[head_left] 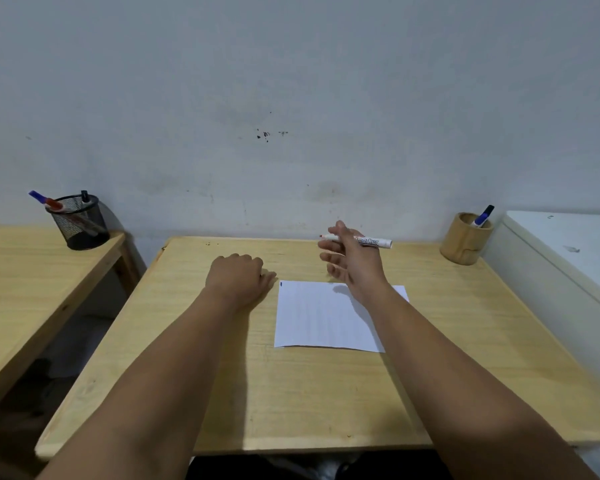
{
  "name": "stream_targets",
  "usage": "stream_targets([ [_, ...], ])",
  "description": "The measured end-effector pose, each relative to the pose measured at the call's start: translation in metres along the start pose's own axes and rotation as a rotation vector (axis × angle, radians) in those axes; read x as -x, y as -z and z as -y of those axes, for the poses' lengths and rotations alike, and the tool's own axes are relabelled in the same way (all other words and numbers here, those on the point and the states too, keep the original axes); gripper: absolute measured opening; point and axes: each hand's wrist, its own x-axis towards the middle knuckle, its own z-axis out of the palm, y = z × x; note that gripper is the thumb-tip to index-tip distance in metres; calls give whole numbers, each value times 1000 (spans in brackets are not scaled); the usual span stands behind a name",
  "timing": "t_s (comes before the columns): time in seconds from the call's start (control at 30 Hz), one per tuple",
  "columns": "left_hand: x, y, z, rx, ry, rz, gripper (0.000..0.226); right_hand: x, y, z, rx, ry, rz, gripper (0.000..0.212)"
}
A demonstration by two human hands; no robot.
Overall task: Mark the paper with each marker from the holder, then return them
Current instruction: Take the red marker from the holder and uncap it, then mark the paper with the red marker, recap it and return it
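Note:
A white sheet of paper [321,317] lies on the wooden table [222,375], with a small blue mark at its top left corner. My right hand [352,261] hovers above the paper's far edge and holds a white marker [374,242] sideways, its uncapped red tip pointing left. My left hand [238,275] rests on the table just left of the paper, fingers curled, holding nothing. A round wooden holder [465,242] at the table's far right corner contains a blue-capped marker [484,215].
A black mesh cup [80,223] with several markers stands on a second wooden table [21,271] to the left. A white cabinet [568,251] sits against the table's right side. A pale wall runs behind.

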Motion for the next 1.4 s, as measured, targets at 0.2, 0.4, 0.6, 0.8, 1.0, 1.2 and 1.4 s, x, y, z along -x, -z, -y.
stream_targets([
  [0.2,23,8,-3,263,113,-79,52,30,16,-41,1119,491,-15,37],
  [0.4,62,9,-1,338,57,-163,81,51,22,-77,1442,487,247,61],
  [0.6,88,8,-5,328,50,62,115,58,30,-74,1379,467,290,64],
  [0.8,96,-1,-13,335,67,191,137,60,25,-75,1387,478,258,64],
  [1.0,96,-4,-12,318,61,178,137,57,22,-67,1133,513,135,56],
  [1.2,96,-6,-14,321,72,174,139,34,-13,-50,371,245,-70,24],
  [1.4,94,-6,-14,323,86,165,142,10,-34,-46,373,119,-49,27],
])
